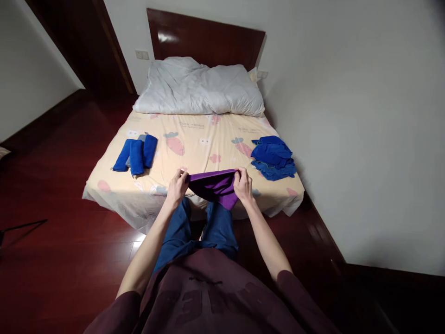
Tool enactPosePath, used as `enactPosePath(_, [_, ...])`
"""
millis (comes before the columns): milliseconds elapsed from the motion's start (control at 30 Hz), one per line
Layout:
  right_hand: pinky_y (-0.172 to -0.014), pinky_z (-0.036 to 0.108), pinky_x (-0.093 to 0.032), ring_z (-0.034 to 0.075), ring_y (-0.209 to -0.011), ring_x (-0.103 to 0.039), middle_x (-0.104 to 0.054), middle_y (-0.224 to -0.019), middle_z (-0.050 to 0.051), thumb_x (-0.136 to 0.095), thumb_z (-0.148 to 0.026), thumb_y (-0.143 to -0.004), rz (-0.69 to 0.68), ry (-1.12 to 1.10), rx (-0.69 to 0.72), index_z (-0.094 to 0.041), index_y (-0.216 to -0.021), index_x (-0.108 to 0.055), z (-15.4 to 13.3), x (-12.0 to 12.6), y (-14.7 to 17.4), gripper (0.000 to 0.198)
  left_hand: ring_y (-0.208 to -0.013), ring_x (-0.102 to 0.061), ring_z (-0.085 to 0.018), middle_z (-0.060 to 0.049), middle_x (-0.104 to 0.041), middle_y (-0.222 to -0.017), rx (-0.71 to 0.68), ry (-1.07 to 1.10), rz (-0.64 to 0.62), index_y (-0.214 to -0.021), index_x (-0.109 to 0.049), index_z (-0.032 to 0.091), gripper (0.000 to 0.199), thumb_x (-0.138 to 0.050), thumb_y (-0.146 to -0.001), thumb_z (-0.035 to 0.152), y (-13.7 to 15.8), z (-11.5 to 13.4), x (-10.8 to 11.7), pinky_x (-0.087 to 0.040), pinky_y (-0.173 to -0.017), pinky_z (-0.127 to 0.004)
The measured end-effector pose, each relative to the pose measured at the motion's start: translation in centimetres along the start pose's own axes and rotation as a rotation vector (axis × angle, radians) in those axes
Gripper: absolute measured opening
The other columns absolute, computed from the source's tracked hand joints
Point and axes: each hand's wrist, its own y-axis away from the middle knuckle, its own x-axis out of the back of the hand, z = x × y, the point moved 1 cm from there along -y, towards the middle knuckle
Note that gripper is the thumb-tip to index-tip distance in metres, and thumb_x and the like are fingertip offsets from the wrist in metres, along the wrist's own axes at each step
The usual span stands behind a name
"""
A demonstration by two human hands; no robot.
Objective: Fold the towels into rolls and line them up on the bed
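Note:
A purple cloth (216,184) is stretched between my two hands, its top edge pulled nearly straight and the rest hanging in folds above my knees. My left hand (178,186) is closed on its left corner, and my right hand (243,184) grips the right corner. On the bed (194,160), to the left, lie several blue rolled cloths (136,156) with a greyish one partly under them. To the right sits a loose, rumpled pile of blue cloths (273,157). Both groups are apart from my hands.
A folded white quilt (201,88) lies at the head of the bed, before a dark wooden headboard (206,37). A white wall (365,130) stands close on the right. Dark red floorboards (62,185) spread to the left, where a thin black rod (24,226) shows.

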Motion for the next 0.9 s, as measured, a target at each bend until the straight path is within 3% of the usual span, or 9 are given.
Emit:
enactPosePath(133, [-0.081,0.032,-0.055,0.023,-0.091,-0.074,-0.076,-0.106,0.012,-0.038,-0.036,-0.108,-0.035,0.145,0.099,-0.020,-0.110,-0.062,-0.9,2.1,-2.3,0.029,-0.091,-0.061,-0.022,-0.010,-0.063,-0.103,-0.010,-0.070,0.072,-0.100,-0.068,0.018,0.024,-0.051,-0.085,0.008,-2.2,-1.2,2.1,-0.048,-0.080,-0.032])
enactPosePath(300, [-0.076,0.030,-0.054,0.024,-0.091,-0.075,-0.078,-0.105,0.012,-0.038,-0.035,-0.108,-0.028,0.223,0.140,-0.019,-0.111,-0.064,-0.6,3.3,-3.7,0.031,-0.090,-0.059,-0.025,-0.011,-0.062,-0.092,0.043,-0.199,0.098,-0.085,-0.066,0.017,0.022,-0.053,-0.073,0.004,-2.5,-3.1,3.8,-0.046,-0.078,-0.033])
enactPosePath(500, [-0.079,0.032,-0.055,0.025,-0.091,-0.075,-0.078,-0.106,0.013,-0.038,-0.036,-0.107,0.027,0.211,0.068,-0.019,-0.109,-0.065,1.3,4.9,-3.7,0.031,-0.093,-0.061,-0.025,-0.011,-0.065,-0.095,0.091,-0.199,0.187,-0.089,-0.068,0.018,0.029,-0.051,-0.069,0.004,-1.3,-6.4,6.4,-0.047,-0.083,-0.033])
enactPosePath(667, [-0.085,0.036,-0.056,0.026,-0.095,-0.074,-0.077,-0.106,0.012,-0.039,-0.038,-0.106,0.067,0.134,-0.017,-0.020,-0.109,-0.065,2.8,7.0,-2.8,0.031,-0.098,-0.065,-0.024,-0.012,-0.070,-0.103,0.068,-0.116,0.230,-0.094,-0.071,0.017,0.030,-0.046,-0.080,0.009,-0.1,-8.9,9.5,-0.049,-0.091,-0.033])
enactPosePath(800, [-0.087,0.035,-0.056,0.025,-0.096,-0.073,-0.077,-0.103,0.010,-0.047,-0.043,-0.104,-0.139,-0.024,-0.063,-0.022,-0.106,-0.067,3.0,7.8,0.7,0.029,-0.089,-0.065,-0.021,-0.008,-0.071,-0.097,0.022,-0.076,0.172,-0.088,-0.069,0.018,0.026,-0.046,-0.077,0.011,3.0,-9.5,12.2,-0.049,-0.083,-0.029])
enactPosePath(900, [-0.079,0.031,-0.055,0.021,-0.084,-0.072,-0.075,-0.090,0.005,-0.058,-0.048,-0.100,-0.405,-0.172,-0.158,-0.024,-0.098,-0.070,2.2,7.6,5.6,0.027,-0.077,-0.062,-0.018,-0.004,-0.068,-0.085,0.162,-0.103,0.212,-0.080,-0.066,0.018,0.019,-0.048,-0.079,0.018,6.9,-9.9,14.2,-0.045,-0.072,-0.027])
